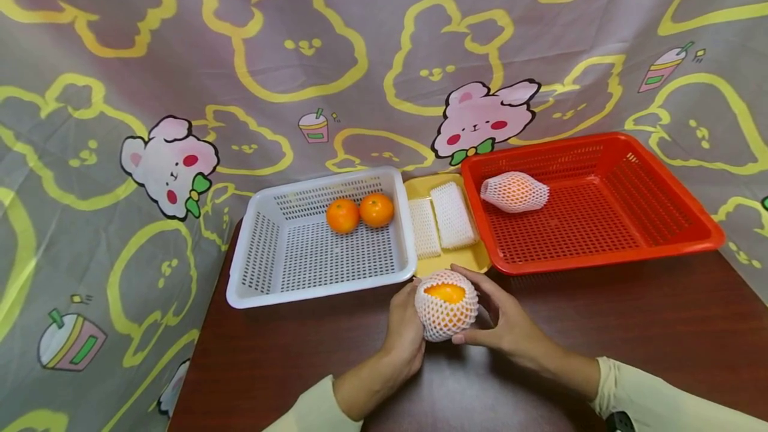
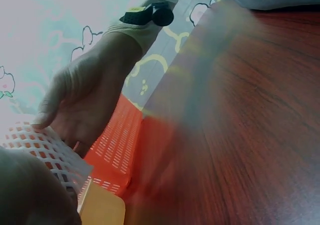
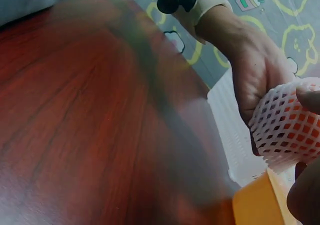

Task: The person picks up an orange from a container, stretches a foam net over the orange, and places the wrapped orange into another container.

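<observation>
An orange in a white foam net is held between both hands above the table's front middle. Orange skin shows through a gap in the net's top. My left hand grips it from the left, its fingers mostly hidden behind the net. From the right, my right hand holds the net with thumb and fingers. The right wrist view shows the netted orange against the left palm. In the left wrist view the right thumb lies on the foam net.
Two bare oranges lie in the white basket at the left. Flat foam nets lie in a yellow tray between the baskets. At the right, a red basket contains one netted orange. A patterned curtain hangs behind.
</observation>
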### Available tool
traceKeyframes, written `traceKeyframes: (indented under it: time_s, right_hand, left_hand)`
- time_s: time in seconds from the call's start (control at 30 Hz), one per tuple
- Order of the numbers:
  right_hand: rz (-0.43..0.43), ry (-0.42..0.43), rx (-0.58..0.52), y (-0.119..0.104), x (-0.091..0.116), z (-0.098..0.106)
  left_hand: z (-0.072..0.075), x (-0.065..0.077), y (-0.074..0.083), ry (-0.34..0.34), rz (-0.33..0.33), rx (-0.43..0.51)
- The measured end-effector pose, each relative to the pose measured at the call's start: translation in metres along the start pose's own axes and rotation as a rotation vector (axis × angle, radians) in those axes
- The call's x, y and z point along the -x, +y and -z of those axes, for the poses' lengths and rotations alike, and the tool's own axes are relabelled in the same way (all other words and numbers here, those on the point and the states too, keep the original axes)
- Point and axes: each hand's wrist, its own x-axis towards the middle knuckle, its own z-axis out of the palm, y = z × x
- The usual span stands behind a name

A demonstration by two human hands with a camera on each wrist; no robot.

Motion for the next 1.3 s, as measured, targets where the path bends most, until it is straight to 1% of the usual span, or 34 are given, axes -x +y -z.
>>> traceKeyframes:
  time_s: [0.07,0.17,0.23,0.33,0.4,0.47,0.57,0.63,0.7,0.77,0.83,0.9,0.97,1.03,1.1,1.17,1.23,1.3]
  right_hand:
    - [0.013,-0.003,0.026,-0.002,-0.002,0.001]
    - [0.03,-0.013,0.075,-0.007,-0.005,0.003]
    - [0.039,-0.014,0.124,-0.011,-0.007,0.005]
    - [0.052,-0.001,0.219,-0.013,-0.009,0.01]
    - [0.05,0.009,0.261,-0.015,-0.01,0.014]
    - [0.038,0.013,0.282,-0.016,-0.01,0.018]
    - [0.005,0.011,0.263,-0.022,-0.009,0.023]
    - [-0.021,0.007,0.236,-0.027,-0.008,0.026]
    - [-0.044,-0.006,0.179,-0.032,-0.009,0.027]
    - [-0.07,-0.022,0.113,-0.036,-0.009,0.028]
    - [-0.081,-0.039,0.056,-0.04,-0.011,0.028]
    - [-0.101,-0.05,-0.001,-0.044,-0.012,0.028]
    - [-0.128,-0.048,-0.043,-0.047,-0.013,0.028]
    - [-0.163,-0.036,-0.067,-0.051,-0.014,0.028]
    - [-0.192,-0.013,-0.065,-0.053,-0.016,0.027]
    - [-0.207,0.004,-0.067,-0.055,-0.018,0.027]
    - [-0.213,0.013,-0.074,-0.056,-0.02,0.027]
    - [-0.223,0.014,-0.089,-0.058,-0.022,0.027]
  left_hand:
    - [0.0,0.0,-0.002,-0.008,-0.021,-0.003]
    - [-0.001,0.001,-0.001,0.0,-0.033,-0.017]
    - [-0.001,0.003,0.0,0.007,-0.042,-0.064]
    - [0.0,0.006,0.006,0.016,-0.069,-0.173]
    - [0.0,0.01,0.011,0.002,-0.091,-0.241]
    - [0.002,0.016,0.015,-0.026,-0.115,-0.295]
    - [0.006,0.027,0.021,-0.089,-0.168,-0.361]
    - [0.009,0.033,0.025,-0.122,-0.226,-0.42]
    - [0.013,0.037,0.029,-0.163,-0.294,-0.468]
    - [0.015,0.039,0.033,-0.22,-0.359,-0.499]
    - [0.016,0.039,0.037,-0.292,-0.4,-0.495]
    - [0.015,0.038,0.04,-0.357,-0.404,-0.455]
    - [0.014,0.036,0.043,-0.398,-0.37,-0.395]
    - [0.012,0.035,0.046,-0.423,-0.33,-0.336]
    - [0.011,0.032,0.048,-0.436,-0.292,-0.28]
    - [0.009,0.03,0.051,-0.433,-0.261,-0.239]
    - [0.007,0.028,0.053,-0.414,-0.229,-0.203]
    - [0.006,0.027,0.055,-0.387,-0.207,-0.187]
